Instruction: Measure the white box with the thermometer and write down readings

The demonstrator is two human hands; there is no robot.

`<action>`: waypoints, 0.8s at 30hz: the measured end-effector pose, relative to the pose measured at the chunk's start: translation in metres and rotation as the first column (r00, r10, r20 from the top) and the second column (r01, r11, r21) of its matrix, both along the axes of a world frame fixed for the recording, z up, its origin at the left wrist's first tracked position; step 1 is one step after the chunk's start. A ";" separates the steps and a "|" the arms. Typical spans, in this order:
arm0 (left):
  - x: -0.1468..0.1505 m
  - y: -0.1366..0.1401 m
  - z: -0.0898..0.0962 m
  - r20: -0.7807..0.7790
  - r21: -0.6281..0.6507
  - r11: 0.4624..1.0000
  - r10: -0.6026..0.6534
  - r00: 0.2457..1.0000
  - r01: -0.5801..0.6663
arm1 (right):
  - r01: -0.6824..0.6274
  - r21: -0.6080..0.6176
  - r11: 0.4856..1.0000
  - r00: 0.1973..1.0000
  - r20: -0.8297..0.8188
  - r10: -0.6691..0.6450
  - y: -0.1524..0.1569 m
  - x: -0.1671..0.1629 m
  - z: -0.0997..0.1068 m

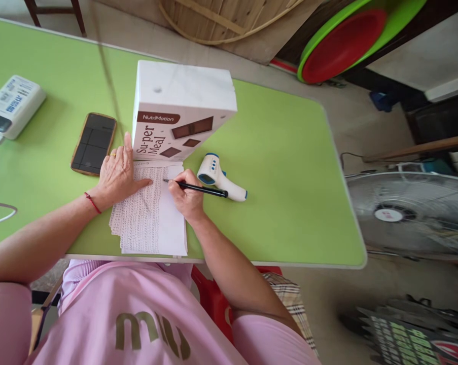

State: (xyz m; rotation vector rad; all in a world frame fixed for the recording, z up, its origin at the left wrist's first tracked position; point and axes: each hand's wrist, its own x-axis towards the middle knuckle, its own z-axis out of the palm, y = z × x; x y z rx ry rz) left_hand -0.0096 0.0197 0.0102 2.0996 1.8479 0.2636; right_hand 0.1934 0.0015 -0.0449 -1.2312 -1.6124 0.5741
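Observation:
A black pen [198,188] is gripped in my right hand [187,195], its tip at the paper. Under both hands lies a small stack of white sheets [173,233], the left part of the top one filled with columns of handwriting. My left hand [119,175] rests flat with fingers spread, thumb across the writing, holding the sheets' left side. Just beyond the paper stands a white box [185,114] printed "NutriMotion Su-per Meal". A white and blue infrared thermometer [229,187] lies beside my right hand. Left of my left hand is a smartphone [94,142] with a dark screen.
A white power bank [18,104] with a cable plugged in sits at the left of the green table [289,177]. Past the table's right edge stands a floor fan [403,215]. Green and red basins [345,45] lean at the back.

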 end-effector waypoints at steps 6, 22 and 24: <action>0.000 0.000 0.000 -0.017 0.011 1.000 -0.003 1.000 0.003 | 0.002 -0.003 1.000 1.000 -0.018 -0.002 0.000 0.000 0.001; -0.003 0.002 -0.002 0.058 0.009 1.000 0.001 0.998 -0.002 | 0.055 0.036 0.998 0.998 0.031 -0.057 0.001 0.000 -0.002; -0.002 0.002 0.000 0.047 0.002 1.000 0.004 0.999 -0.004 | 0.042 0.034 0.999 0.999 0.023 -0.043 0.001 0.000 -0.002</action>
